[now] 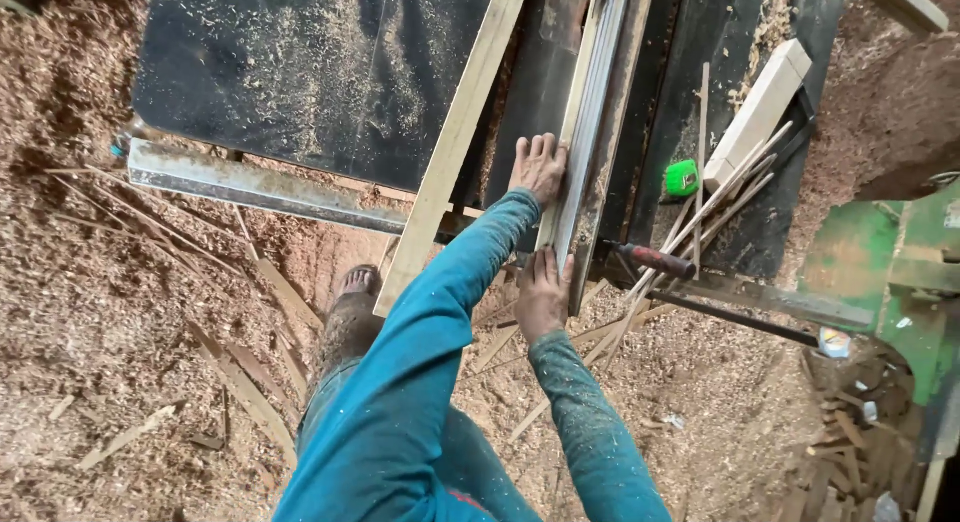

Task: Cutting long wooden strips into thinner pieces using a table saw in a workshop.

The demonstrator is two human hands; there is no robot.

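Evidently we were part-way through feeding a long pale plank (583,112) along the dark saw table (300,72). Our left hand (538,167) lay flat on the plank with its fingers spread, pressing down rather than gripping. Our right hand (543,294) sat at the plank's near end, nearer to us than the left hand, palm against the wood and fingers loosely curled over the end; whether it clasped the wood or merely pushed, we could not tell. The plank lay lengthwise on the table, its near end just overhanging the table's edge and its far end running out of view at the top.

We judged the pass to be under way but not finished: the near end had not left the table edge, and most of the plank's length remained on the table. No blade could be seen, so we could not say how far a cut had gone.

A second plank (455,132) leaned across the table to the left of the worked plank, close beside it but apart. To the right of the worked plank lay a tool with a red handle (655,260), a green tape measure (682,177), a pale wooden block (760,110) and a bundle of thin strips (700,222). A green machine (900,272) stood further right. Below the table, our bare foot (358,280) stood in deep sawdust (110,312) among loose offcuts (250,392), which we judged could hamper footing.
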